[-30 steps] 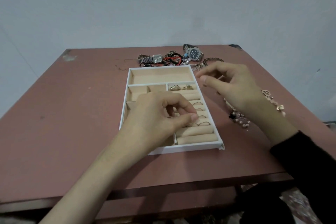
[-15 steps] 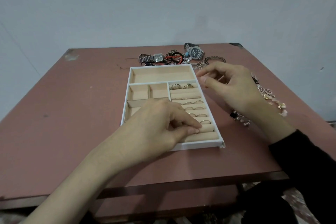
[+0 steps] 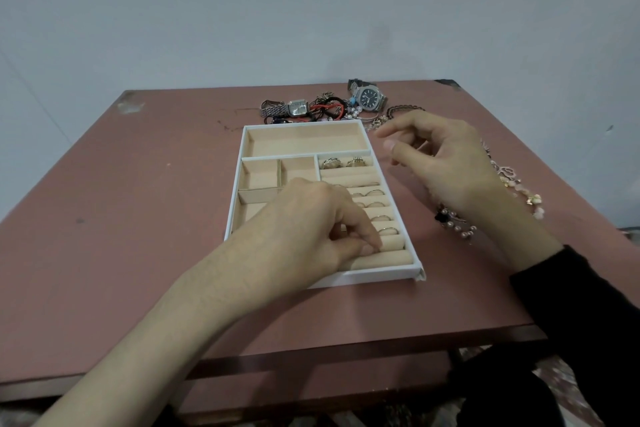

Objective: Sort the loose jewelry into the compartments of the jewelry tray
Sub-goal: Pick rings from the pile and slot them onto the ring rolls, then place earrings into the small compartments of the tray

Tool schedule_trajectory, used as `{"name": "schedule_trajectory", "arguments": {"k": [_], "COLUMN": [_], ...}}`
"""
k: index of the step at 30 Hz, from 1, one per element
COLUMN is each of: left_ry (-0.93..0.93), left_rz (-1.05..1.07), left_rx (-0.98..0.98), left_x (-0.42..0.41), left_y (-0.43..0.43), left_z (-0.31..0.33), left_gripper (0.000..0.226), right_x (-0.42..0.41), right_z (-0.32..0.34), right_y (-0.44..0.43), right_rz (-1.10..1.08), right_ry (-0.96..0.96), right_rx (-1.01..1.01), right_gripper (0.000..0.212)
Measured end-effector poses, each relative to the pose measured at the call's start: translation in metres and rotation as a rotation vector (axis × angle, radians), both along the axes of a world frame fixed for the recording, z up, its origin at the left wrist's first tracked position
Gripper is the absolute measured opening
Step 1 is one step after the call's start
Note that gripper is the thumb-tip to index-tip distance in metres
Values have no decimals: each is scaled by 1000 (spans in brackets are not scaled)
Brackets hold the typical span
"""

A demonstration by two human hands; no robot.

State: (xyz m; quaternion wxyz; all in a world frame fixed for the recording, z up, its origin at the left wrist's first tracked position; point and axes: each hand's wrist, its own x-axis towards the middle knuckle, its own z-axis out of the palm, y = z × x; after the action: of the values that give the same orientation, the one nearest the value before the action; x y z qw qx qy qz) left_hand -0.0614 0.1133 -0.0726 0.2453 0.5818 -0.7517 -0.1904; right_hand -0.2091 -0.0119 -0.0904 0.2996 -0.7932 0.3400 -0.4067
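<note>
Sliding nearer since a second ago, the left hand pinches at the nearest ring slot of the jewelry tray; any ring held is hidden. The right hand hovers relaxed, empty. Pressing straight down seems best.

Plain pale grey-blue wall behind, evenly and softly lit. Reddish-brown table stands against it, surface scuffed, finish chipped at the far left corner. Patterned floor shows beneath the near edge.
</note>
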Motion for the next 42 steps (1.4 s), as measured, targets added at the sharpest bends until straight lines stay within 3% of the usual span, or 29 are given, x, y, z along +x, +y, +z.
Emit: {"name": "schedule_trajectory", "arguments": {"k": [11, 16, 24, 35, 42], "left_ry": [-3, 42, -204, -202, -341], "left_rz": [1, -12, -106, -67, -76], "left_rx": [20, -55, -90, -156, -93], "left_x": [-1, -17, -47, -79, -100], "left_y": [-7, -34, -95, -146, -163], "left_z": [6, 12, 8, 2, 2], "left_gripper": [10, 9, 26, 12, 13], "right_x": [-24, -62, -89, -95, -99], "right_z": [7, 8, 3, -6, -6], "right_y": [-14, -33, -42, -54, -58], "right_rz": [-52, -111, -272, -497, -571], "right_ry": [-82, 124, 160, 109, 48], "right_rx": [110, 107, 49, -32, 2], "right_gripper": [18, 9, 14, 26, 29]}}
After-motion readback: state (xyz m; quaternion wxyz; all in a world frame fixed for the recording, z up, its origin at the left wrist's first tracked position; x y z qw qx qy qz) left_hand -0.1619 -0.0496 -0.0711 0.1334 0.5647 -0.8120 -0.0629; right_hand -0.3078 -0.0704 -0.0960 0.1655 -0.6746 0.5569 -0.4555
